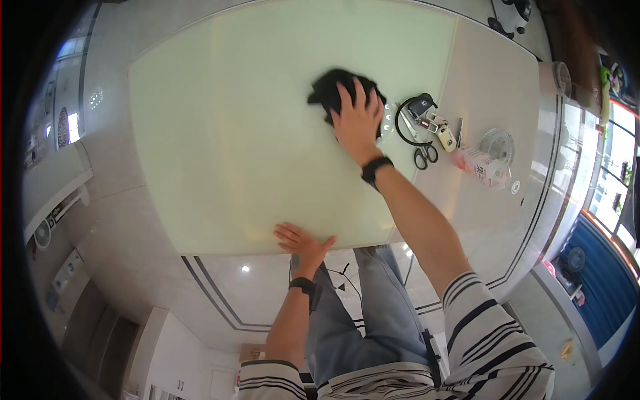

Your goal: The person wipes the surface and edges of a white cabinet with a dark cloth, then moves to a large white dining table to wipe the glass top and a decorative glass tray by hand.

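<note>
A bunched black cloth (327, 90) lies on the pale green tabletop (225, 135). My right hand (357, 120) presses down on it with the fingers spread over the top; cloth and fingers are slightly blurred. At the table's near edge my left hand (302, 245) rests palm down, thumb out to the side, holding nothing. Just right of the cloth are a pair of scissors with black handles (425, 156), a black curved band (400, 127), a black key fob (420, 105) and a cream-coloured fob (446, 138). Some small shiny round items beside the cloth are partly hidden.
On the table's beige right section lie a clear plastic bottle with a pink label (482, 167), a loose bottle cap (515, 187) and a round glass dish (497, 145). A small metal tool (459, 131) stands out near the fobs. A bin (561, 80) is past the right corner.
</note>
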{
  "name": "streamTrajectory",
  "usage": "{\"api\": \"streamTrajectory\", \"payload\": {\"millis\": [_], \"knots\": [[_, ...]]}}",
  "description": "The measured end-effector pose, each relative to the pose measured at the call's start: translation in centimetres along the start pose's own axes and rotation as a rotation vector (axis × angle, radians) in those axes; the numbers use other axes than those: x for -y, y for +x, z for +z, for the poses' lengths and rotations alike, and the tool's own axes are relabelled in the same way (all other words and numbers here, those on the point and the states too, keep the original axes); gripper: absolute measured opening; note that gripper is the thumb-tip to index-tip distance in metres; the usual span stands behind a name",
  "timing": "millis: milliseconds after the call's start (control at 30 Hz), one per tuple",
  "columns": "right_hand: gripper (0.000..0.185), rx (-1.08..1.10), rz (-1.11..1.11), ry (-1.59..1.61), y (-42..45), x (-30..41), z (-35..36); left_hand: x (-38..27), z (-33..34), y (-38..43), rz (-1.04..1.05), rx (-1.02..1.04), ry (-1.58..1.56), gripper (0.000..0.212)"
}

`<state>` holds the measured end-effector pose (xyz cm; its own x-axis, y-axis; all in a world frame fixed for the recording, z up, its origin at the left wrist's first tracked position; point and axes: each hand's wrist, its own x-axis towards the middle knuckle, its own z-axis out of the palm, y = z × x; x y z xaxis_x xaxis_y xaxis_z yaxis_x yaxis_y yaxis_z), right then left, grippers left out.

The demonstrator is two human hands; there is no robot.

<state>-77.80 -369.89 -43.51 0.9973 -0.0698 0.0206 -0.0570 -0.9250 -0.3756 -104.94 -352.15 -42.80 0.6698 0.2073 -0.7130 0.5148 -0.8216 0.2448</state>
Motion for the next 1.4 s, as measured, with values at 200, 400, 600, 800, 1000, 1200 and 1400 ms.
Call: {"api": "streamTrajectory", "payload": {"millis": [200,400,600,800,1000,1200,1400], "knots": [[0.073,0.271,-0.011,-0.08,-20.2,-0.1,-3.4,-0.5,0.1,0.3,0.013,-0.005,0.029,0.15],[0.075,0.247,-0.255,-0.098,-16.8,0.2,-1.9,-0.1,-0.7,-0.9,0.132,-0.057,-0.046,0.126],[0.06,-0.054,0.091,-0.117,-4.7,5.3,2.8,2.2,-5.3,-1.3,0.25,-0.258,-0.242,0.079],[0.069,0.211,-0.096,-0.062,-21.4,9.1,2.5,6.4,-11.6,3.8,0.081,-0.482,-0.153,0.068],[0.071,0.263,-0.182,-0.044,-29.0,10.6,2.3,15.3,-15.9,9.4,-0.136,-0.638,0.096,0.069],[0.062,0.077,-0.09,-0.04,-12.2,11.1,4.8,19.8,-14.0,10.4,-0.08,-0.599,0.26,0.075],[0.065,-0.046,0.062,-0.119,-12.4,14.8,7.2,18.2,-14.0,10.6,-0.093,-0.611,0.168,0.071]]}}
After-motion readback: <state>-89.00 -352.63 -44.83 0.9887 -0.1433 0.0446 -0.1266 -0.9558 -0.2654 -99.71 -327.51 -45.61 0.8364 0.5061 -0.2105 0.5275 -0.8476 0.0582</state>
